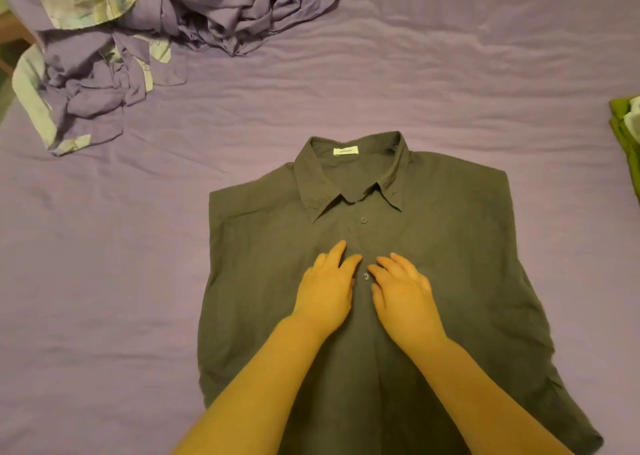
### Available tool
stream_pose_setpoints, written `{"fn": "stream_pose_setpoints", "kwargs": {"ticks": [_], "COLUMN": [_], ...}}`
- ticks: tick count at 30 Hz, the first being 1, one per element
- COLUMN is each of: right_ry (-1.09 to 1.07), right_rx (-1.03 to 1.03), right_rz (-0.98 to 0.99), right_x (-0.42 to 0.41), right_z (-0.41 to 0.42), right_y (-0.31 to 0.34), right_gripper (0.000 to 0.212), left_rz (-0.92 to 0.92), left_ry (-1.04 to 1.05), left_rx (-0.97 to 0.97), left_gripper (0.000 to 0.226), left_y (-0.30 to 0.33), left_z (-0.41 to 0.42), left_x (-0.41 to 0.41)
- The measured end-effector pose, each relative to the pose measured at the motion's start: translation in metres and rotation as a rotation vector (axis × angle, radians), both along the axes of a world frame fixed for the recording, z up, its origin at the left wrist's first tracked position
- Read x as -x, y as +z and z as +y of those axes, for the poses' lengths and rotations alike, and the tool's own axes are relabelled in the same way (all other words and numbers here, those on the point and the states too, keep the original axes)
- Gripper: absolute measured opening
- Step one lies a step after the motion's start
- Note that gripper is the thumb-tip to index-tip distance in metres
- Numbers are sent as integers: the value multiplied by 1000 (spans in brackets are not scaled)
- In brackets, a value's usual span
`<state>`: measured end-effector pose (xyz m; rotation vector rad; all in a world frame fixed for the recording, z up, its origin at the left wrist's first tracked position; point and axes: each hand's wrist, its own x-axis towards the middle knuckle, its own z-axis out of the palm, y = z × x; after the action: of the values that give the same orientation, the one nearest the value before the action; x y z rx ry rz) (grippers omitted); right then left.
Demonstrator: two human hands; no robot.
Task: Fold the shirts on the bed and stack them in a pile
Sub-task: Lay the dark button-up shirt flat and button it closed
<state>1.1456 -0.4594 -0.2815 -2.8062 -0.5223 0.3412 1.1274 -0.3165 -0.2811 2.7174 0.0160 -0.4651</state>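
I see a dark grey collared shirt (450, 247) lying flat, front up, on the purple bed sheet (104, 281). My left hand (327, 290) and right hand (403, 293) rest on its button placket, fingers spread, pinching nothing. A crumpled blanket (138, 39) lies far left.

open sheet (104, 299) left of shirt (450, 247), crumpled bedding (121, 39) far-left, green cloth (623, 132) right edge
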Motion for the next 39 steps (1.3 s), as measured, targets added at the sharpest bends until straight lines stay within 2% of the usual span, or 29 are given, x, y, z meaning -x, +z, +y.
{"fn": "stream_pose_setpoints", "kwargs": {"ticks": [2,6,11,13,14,16,17,18,21,26,28,30,31,34,37,39], "right_ry": [29,-51,-96,-111,-119,-135,-144,-154,-167,-211,-217,-205,-200,-204,-210,-235], "right_rx": [41,-61,-147,-163,-169,-201,-223,-242,-259,-309,-319,-292,-275,-231,-182,-215], "right_rz": [37,1,51,81,99,108,100,94,99,136,164,208,222,225,244,269], "right_x": [-22,-54,-90,-99,-101,-102,-102,-101,-102,-102,-103,-104,-104,-105,-108,-109], "right_z": [5,13,25,29,29,29,29,30,30,31,30,30,29,31,33,34], "right_y": [-4,-10,-13,-17,-19,-23,-24,-26,-28,-28,-28,-26,-25,-24,-21,-19], "right_gripper": [39,24,37,36,35,30,26,22,17,16,19,23,24,19,16,16], "left_rz": [7,15,-175,-167,-129,-61,-64,-87,-152,-352,-233,-29,13,25,-24,-33], "left_ry": [-40,-136,-197,-218,-228,-238,-208,-151,-8,-377,-471,-502,-512,-508,-514,-522], "left_rx": [-32,-99,-199,-263,-304,-356,-351,-304,-73,-68,-30,-118,-181,-229,-193,-150], "left_gripper": [54,59,68,72,68,37,21,14,17,27,31,38,40,32,15,14], "left_y": [-2,2,21,18,13,7,4,2,-1,-4,-3,-3,-4,-1,3,5], "left_z": [8,23,29,30,32,35,38,41,51,60,59,56,54,48,47,46], "left_x": [-30,-73,-113,-127,-132,-140,-143,-146,-150,-136,-135,-136,-137,-138,-137,-133]}}
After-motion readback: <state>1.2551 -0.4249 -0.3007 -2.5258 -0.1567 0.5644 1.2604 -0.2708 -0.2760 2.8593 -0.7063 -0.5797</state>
